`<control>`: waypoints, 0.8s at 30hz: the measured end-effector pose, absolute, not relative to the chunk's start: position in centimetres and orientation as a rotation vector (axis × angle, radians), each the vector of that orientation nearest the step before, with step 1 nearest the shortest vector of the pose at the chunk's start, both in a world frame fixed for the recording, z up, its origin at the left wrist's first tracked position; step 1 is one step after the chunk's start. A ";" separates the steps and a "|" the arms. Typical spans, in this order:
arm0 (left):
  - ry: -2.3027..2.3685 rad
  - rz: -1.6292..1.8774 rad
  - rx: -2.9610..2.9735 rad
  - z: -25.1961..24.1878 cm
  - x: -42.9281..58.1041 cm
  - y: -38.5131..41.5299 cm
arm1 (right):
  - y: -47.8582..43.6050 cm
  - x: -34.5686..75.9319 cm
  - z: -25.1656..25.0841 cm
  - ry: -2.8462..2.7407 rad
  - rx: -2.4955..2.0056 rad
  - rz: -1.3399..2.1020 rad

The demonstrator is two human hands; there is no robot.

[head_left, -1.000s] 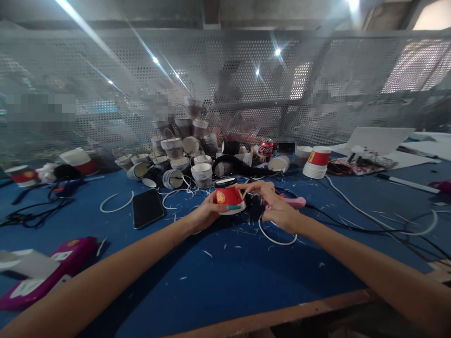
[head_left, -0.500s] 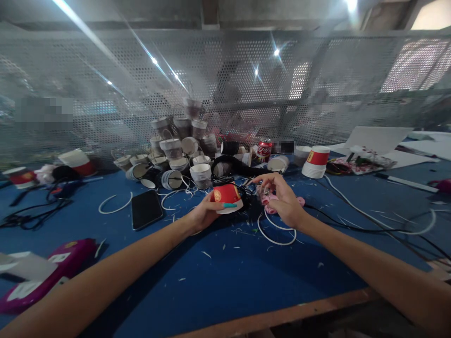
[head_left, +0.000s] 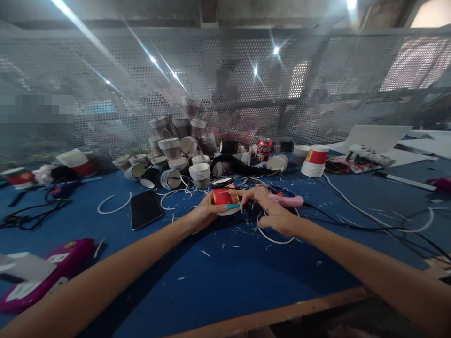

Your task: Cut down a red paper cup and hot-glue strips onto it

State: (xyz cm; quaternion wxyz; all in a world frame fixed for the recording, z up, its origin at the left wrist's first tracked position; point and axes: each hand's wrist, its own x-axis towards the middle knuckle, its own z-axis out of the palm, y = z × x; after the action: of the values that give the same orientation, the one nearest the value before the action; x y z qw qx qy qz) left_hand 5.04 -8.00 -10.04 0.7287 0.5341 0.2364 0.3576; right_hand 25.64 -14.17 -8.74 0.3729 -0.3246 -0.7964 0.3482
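Observation:
My left hand (head_left: 204,211) is closed around a red paper cup (head_left: 219,197) with a white rim, held tilted on its side above the blue table. Dark cord (head_left: 225,183) shows along the cup's far side. With fingers stretched out and thumb apart, my right hand (head_left: 269,209) reaches over to the cup, its fingertips at the cup's right side. Just behind that hand lies a pink-handled tool (head_left: 289,201) with a black cable, which looks like a glue gun. A loop of white cord (head_left: 278,241) lies under my right hand.
Many small grey cups with handles (head_left: 171,148) are piled at the back against a perforated metal screen (head_left: 246,108). A black phone (head_left: 146,210) lies left. Stacked paper cups (head_left: 315,162), a red can (head_left: 264,148) and a purple device (head_left: 66,258) also stand around.
My right hand has moved left from over the pink-handled tool to the cup, and the tool's handle shows more plainly. My left hand keeps its hold on the cup.

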 end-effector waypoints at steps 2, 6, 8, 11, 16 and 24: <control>0.523 0.780 1.167 -9.9 5.0 -8.1 | -14.0 25.7 -8.6 -1.996 -0.798 0.932; 0.535 0.786 1.141 -9.9 4.9 -8.0 | -13.7 26.0 -8.1 -1.887 -0.782 0.985; 0.546 0.783 1.127 -10.0 4.8 -7.9 | -13.5 26.3 -8.0 -1.833 -0.826 0.973; 0.569 0.780 1.124 -10.0 4.7 -7.9 | -12.9 26.7 -8.3 -1.758 -0.952 0.871; 0.626 0.842 1.058 -10.0 4.8 -8.0 | -12.1 27.6 -8.3 -1.647 -1.240 0.421; 0.679 0.898 0.961 -9.7 5.1 -8.0 | -13.5 29.4 -6.5 -2.074 -2.251 0.101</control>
State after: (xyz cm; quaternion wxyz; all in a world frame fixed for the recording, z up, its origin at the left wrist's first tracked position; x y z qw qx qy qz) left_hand 5.11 -8.04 -9.74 0.7383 0.4378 0.3093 0.4093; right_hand 29.38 -13.45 -6.49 0.0396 -0.7346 -0.6766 0.0329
